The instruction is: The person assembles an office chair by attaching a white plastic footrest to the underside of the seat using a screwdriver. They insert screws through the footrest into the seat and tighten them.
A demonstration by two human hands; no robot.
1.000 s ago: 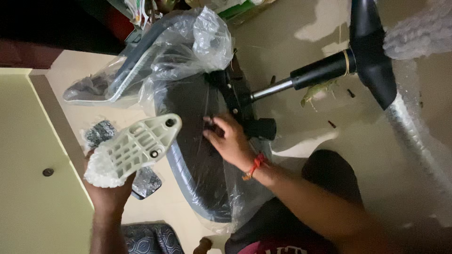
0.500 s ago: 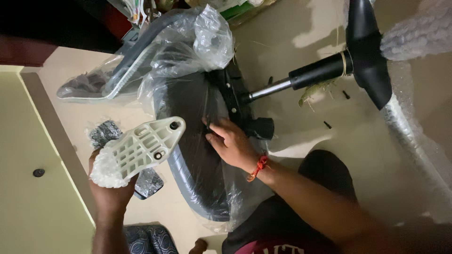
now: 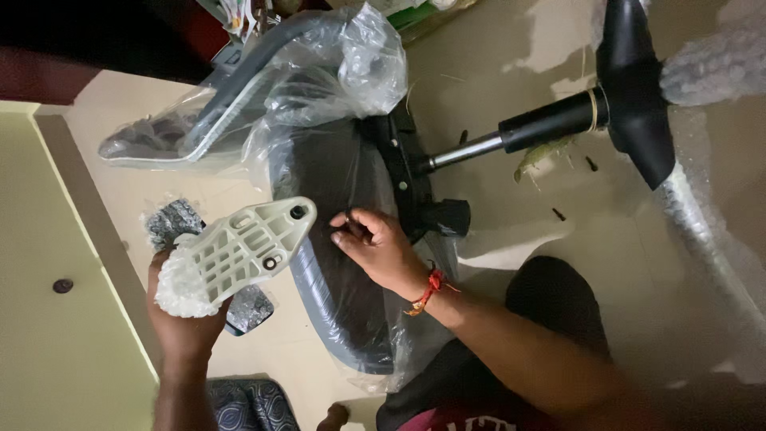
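Holding a pale ribbed plastic bracket [image 3: 239,254] up near the lower left of the view, the left hand [image 3: 185,323] has its fingers clasped round the bracket's wrapped lower end, two dark screw holes showing on its face; the right hand [image 3: 381,249], a red thread at its wrist, rests on the underside of the dark seat pan [image 3: 335,263], its fingers curled and pinching at the clear plastic film there, though what, if anything, lies between the fingertips cannot be told; the seat lies on the floor [image 3: 495,88] at the middle of the view, still largely in its wrap; its black mechanism plate [image 3: 403,172] and gas lift column [image 3: 527,132] are already joined to the star base [image 3: 630,88] toward the upper right; farther off, at the upper left, a grey armrest frame [image 3: 231,96] remains bagged; small screws [image 3: 590,164] lie loose on the floor near the column; by this evidence, base and seat appear assembled, the bracket and bagged parts unfitted.
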